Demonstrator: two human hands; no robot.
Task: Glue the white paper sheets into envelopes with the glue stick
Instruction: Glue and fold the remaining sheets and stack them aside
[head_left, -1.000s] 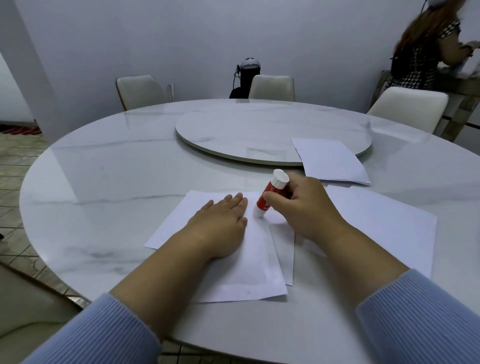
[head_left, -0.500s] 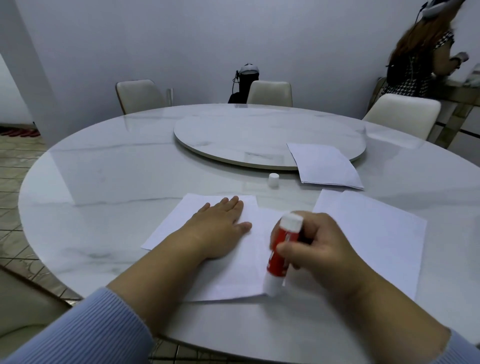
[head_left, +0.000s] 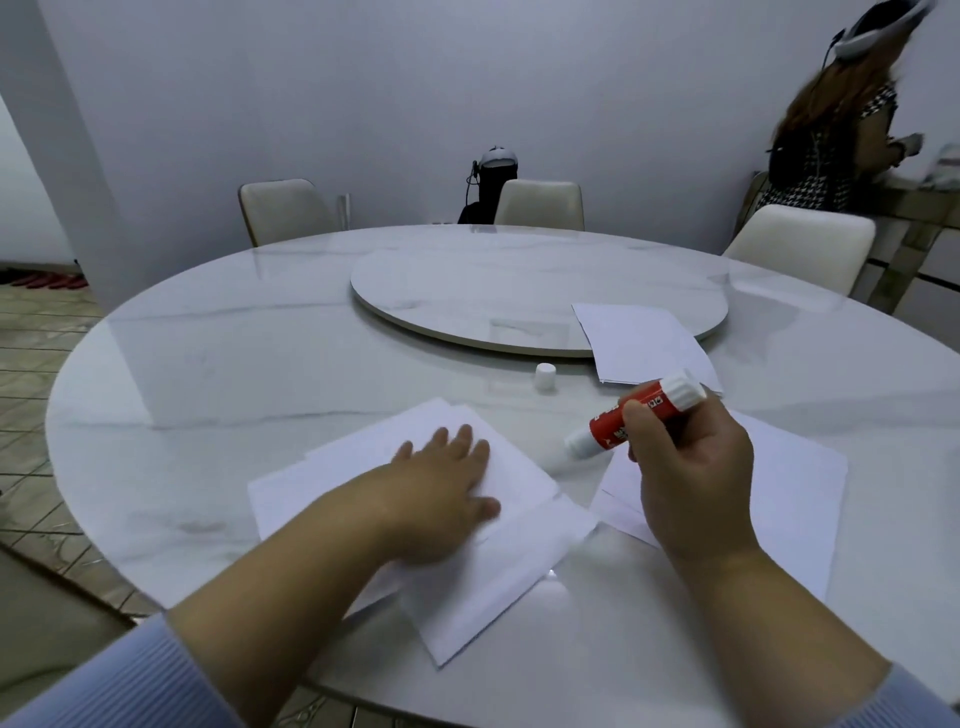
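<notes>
Glue stick (head_left: 636, 418) sits pinched in the right hand's (head_left: 691, 467) curled fingers, centre right. Left hand (head_left: 441, 488) presses spread fingers flat on one folded sheet (head_left: 498, 561); two other paper piles lie right.

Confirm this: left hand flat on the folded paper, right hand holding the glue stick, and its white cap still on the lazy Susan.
Not quite. In the head view the white cap stands on the table, just off the lazy Susan. The left hand is flat on the folded paper; the right hand holds the glue stick.

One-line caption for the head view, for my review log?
Left hand flattens folded white paper sheet on round marble table; right hand holds uncapped red glue stick above it.
</notes>
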